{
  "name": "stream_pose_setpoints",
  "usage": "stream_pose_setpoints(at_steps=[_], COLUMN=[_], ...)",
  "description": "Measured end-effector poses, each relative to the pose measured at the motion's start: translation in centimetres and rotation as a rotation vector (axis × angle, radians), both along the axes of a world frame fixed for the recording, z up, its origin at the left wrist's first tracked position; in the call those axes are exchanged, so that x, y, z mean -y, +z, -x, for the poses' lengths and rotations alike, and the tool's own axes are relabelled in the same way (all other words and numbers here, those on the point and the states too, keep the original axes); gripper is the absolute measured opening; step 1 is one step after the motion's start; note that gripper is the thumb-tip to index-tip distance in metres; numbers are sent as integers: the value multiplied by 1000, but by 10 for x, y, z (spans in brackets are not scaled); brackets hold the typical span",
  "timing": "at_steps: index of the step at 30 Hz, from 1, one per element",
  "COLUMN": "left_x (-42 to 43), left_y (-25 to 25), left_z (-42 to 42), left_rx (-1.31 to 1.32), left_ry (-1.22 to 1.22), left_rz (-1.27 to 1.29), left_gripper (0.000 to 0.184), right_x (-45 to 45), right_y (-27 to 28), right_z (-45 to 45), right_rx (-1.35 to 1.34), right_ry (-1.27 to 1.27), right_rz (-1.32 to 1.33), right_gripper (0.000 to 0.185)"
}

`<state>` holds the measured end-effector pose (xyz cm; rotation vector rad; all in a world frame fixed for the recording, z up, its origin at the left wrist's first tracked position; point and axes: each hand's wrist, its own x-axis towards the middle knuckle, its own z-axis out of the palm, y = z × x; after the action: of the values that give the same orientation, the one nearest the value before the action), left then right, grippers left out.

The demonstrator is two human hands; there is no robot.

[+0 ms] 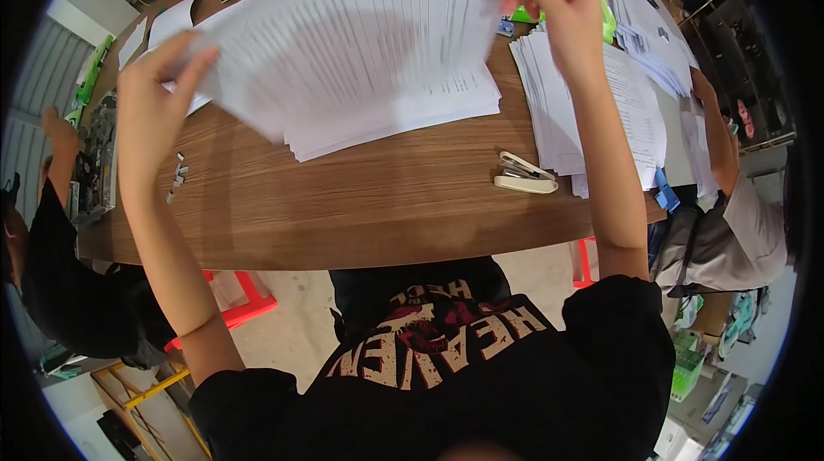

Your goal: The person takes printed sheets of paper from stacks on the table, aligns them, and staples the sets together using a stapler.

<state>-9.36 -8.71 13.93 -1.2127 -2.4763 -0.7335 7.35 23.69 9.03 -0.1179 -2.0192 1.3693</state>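
A: What is the biggest thing here?
B: It is the brown desk (343, 221). I take the stapler as my mark on it.
A: And the paper?
B: The held paper (343, 40) is in the air, beyond the stapler and to its left. It is blurred, so I cannot tell if it is one sheet or more.
A: Where are the stacks?
B: The right stack (542, 109) is just beside the stapler, on its right and beyond. The middle stack (343, 139) lies to its left, farther away, partly under the raised paper.
A: How are the hands?
B: Wide apart. The left hand (154, 83) pinches one side, the right hand (558, 6) the opposite corner, maybe to keep it spread.
A: Smaller things?
B: The stapler (513, 183) rests on the desk, perhaps there for easy reach. Some small pieces (179, 169) lie well to its left.
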Motion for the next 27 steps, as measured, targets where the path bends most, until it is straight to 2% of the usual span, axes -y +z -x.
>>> stream_pose_setpoints(at_steps=[2, 3, 5, 7, 10, 11, 13, 15, 17, 21, 23, 27], left_x=[-9, -13, -21, -28, -27, -26, -27, -27, -25, -21, -21, -37], left_y=[8, 3, -24, -66, -137, -148, -162, -167, -167, -155, -146, -124], left_z=[1, 0, 1, -2, 2, -4, -10, -12, -10, -16, -24, -40], left_rx=[-226, -228, -342, -140, -125, -95, -2, 93, 226, 265, 207, 308], left_ry=[-31, -29, -111, -167, -204, -213, -227, -234, -287, -340, -373, -392], left_rz=[-186, -188, -265, -196, -36, -3, -15, -22, -61, -1, 23, -28], left_gripper=[18, 18, 14, 16, 23, 25, 27, 29, 37, 43, 48, 45], right_x=[-1, -5, -23, -31, -43, -39, -30, -30, -31, -23, -14, -21], right_y=[14, 11, -8, -41, -95, -96, -99, -107, -107, -97, -78, -48], right_z=[9, 7, -6, -14, -26, -30, -33, -34, -34, -48, -68, -128], right_rx=[-243, -244, -105, 112, 397, 396, 615, 582, 467, 408, 377, 424], right_ry=[-108, -106, -56, 42, 178, 169, 103, 99, 62, 40, -45, -150], right_rz=[-15, -18, -133, -91, -61, -62, -182, -152, -421, -415, -502, -375], right_gripper=[24, 24, 25, 23, 27, 27, 28, 29, 32, 35, 36, 30])
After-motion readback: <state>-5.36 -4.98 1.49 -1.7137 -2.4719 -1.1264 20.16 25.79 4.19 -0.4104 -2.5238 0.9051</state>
